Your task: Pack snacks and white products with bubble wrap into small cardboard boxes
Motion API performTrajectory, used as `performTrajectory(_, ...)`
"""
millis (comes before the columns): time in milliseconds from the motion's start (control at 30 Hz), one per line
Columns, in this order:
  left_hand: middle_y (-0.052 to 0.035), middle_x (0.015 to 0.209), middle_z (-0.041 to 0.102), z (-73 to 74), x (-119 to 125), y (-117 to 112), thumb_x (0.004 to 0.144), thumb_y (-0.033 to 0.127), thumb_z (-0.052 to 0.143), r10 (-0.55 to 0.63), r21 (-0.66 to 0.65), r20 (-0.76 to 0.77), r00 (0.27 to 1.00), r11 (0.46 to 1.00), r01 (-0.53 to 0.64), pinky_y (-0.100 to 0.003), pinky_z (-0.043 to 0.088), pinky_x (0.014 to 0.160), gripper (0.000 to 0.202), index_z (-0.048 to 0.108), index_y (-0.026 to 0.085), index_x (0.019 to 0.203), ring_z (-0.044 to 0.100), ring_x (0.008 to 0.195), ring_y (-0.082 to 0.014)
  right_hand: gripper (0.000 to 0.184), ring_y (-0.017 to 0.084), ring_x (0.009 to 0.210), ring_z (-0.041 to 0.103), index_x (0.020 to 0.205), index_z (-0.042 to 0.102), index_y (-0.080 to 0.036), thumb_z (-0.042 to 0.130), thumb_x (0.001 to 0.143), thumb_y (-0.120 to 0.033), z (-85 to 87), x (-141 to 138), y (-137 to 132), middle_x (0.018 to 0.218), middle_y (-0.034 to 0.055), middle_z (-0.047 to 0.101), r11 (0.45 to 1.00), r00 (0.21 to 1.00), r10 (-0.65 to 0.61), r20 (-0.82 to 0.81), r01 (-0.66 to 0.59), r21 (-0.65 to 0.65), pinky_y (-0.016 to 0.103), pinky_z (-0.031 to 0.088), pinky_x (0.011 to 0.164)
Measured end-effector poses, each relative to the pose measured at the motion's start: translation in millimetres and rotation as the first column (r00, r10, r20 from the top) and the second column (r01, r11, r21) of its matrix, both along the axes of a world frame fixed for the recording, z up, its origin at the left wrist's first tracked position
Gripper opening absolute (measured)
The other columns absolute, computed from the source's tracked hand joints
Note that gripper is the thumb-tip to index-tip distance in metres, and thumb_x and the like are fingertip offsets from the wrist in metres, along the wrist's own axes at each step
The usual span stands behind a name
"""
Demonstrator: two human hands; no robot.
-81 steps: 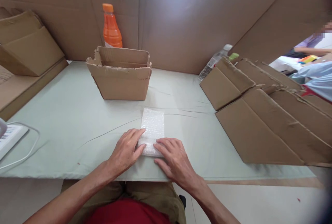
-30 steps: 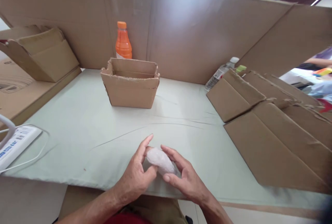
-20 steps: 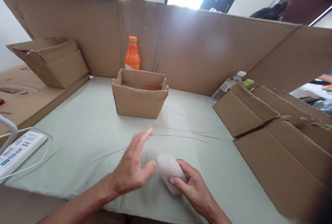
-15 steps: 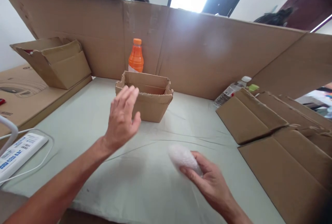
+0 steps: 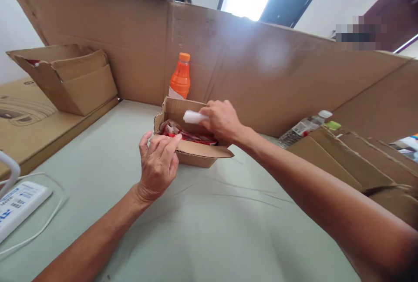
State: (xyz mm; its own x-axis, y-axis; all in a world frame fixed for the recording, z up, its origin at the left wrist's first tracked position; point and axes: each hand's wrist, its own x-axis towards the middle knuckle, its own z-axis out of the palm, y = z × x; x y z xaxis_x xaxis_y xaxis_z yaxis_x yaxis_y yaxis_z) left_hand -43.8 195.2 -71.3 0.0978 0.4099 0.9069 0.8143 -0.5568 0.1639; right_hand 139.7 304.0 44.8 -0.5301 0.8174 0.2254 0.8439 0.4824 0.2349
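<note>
A small open cardboard box (image 5: 202,153) stands in the middle of the table, with red and white packets (image 5: 178,132) lying inside. My right hand (image 5: 222,121) is over the box, closed around a white bubble-wrap roll (image 5: 193,117) that sticks out to the left. My left hand (image 5: 158,164) grips the box's near left rim, fingers curled over its front edge. An orange bottle (image 5: 179,79) stands just behind the box.
Tall cardboard walls (image 5: 261,73) ring the pale green table (image 5: 209,229). An open cardboard box (image 5: 72,79) sits at far left on flat cardboard. Folded cardboard sheets (image 5: 359,160) and a lying clear bottle (image 5: 303,127) are at right. A white power strip (image 5: 18,201) lies at left.
The flat bubble wrap was rolled up into a bundle. My right hand carried it forward over the small box. My left hand let go of it and took the box's rim.
</note>
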Motion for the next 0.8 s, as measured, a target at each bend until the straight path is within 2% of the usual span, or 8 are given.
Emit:
performTrajectory(100,-0.0051,0.097,0.072,-0.4,-2,1,0.085,0.004,0.052,-0.004,-0.026,0.012,1.000,1.000,0.005,-0.051,0.032,0.115,0.051,0.055,0.018,0.134,0.065,0.099,-0.0213,0.022,0.027,0.095,0.069,0.102,0.075,-0.009,0.058,0.089,-0.013,-16.5,-16,17,0.105,0.0177,0.074,0.990,0.986,0.020,0.164,0.003,-0.140,0.034,0.045,0.077)
performTrajectory(233,-0.0057,0.101,0.073,-1.8,-4,0,0.088,0.005,0.051,-0.015,-0.019,0.015,1.000,1.000,0.015,-0.050,0.032,0.114,0.048,0.055,0.019,0.134,0.066,0.096,-0.0207,0.029,0.025,0.093,0.071,0.113,0.073,-0.015,0.056,0.089,-0.011,-23.0,-24,16,0.105,0.0132,0.077,0.972,0.984,0.069,0.161,-0.030,-0.232,0.029,0.045,0.072)
performTrajectory(467,-0.0058,0.102,0.073,-6.8,-5,0,0.089,0.004,0.051,-0.018,-0.026,0.032,0.999,0.999,0.019,-0.049,0.036,0.112,0.048,0.054,0.019,0.134,0.066,0.099,-0.0209,0.023,0.027,0.091,0.074,0.099,0.077,-0.014,0.056,0.090,-0.010,-30.4,-37,15,0.099,0.0153,0.078,0.957,0.988,0.030,0.150,0.015,-0.289,0.031,0.049,0.072)
performTrajectory(567,-0.0100,0.115,0.070,5.1,-1,-11,0.089,0.006,0.055,-0.048,-0.034,0.092,0.995,0.998,0.051,-0.053,0.035,0.114,0.049,0.053,0.020,0.136,0.061,0.118,-0.0258,0.031,0.026,0.102,0.072,0.116,0.072,-0.017,0.055,0.091,-0.012,-22.6,-23,7,0.113,0.0116,0.076,0.965,0.995,0.037,0.092,-0.012,-0.262,0.033,0.051,0.081)
performTrajectory(633,-0.0121,0.125,0.065,26.5,2,-31,0.089,0.009,0.057,-0.104,-0.065,0.213,0.971,0.991,0.120,-0.053,0.038,0.114,0.047,0.053,0.020,0.135,0.055,0.128,-0.0287,0.031,0.027,0.112,0.068,0.117,0.071,-0.018,0.055,0.091,-0.014,-13.9,-3,-9,0.123,0.0106,0.073,0.988,0.998,0.031,-0.060,-0.040,-0.147,0.038,0.050,0.092)
performTrajectory(700,-0.0104,0.129,0.064,54.9,5,-60,0.091,0.013,0.056,-0.198,-0.171,0.363,0.910,0.946,0.275,-0.049,0.044,0.111,0.044,0.055,0.022,0.134,0.056,0.128,-0.0273,0.025,0.027,0.117,0.065,0.108,0.074,-0.018,0.056,0.090,-0.016,-7.6,22,-33,0.126,0.0102,0.071,0.998,0.954,0.058,-0.295,-0.049,0.037,0.043,0.048,0.100)
performTrajectory(733,-0.0077,0.127,0.066,68.7,7,-76,0.092,0.015,0.056,-0.253,-0.252,0.426,0.868,0.889,0.383,-0.045,0.048,0.108,0.042,0.056,0.024,0.133,0.060,0.123,-0.0253,0.022,0.027,0.119,0.064,0.103,0.074,-0.019,0.057,0.090,-0.017,-6.5,35,-47,0.127,0.0099,0.070,0.991,0.909,0.087,-0.408,-0.037,0.129,0.044,0.047,0.103)
performTrajectory(800,-0.0038,0.122,0.069,88.0,14,-108,0.091,0.022,0.059,-0.381,-0.414,0.484,0.788,0.693,0.590,-0.039,0.056,0.097,0.040,0.060,0.029,0.130,0.066,0.113,-0.0242,0.018,0.027,0.121,0.062,0.099,0.074,-0.021,0.058,0.090,-0.022,-9.9,61,-76,0.128,0.0097,0.069,0.971,0.815,0.133,-0.564,0.008,0.241,0.047,0.046,0.106)
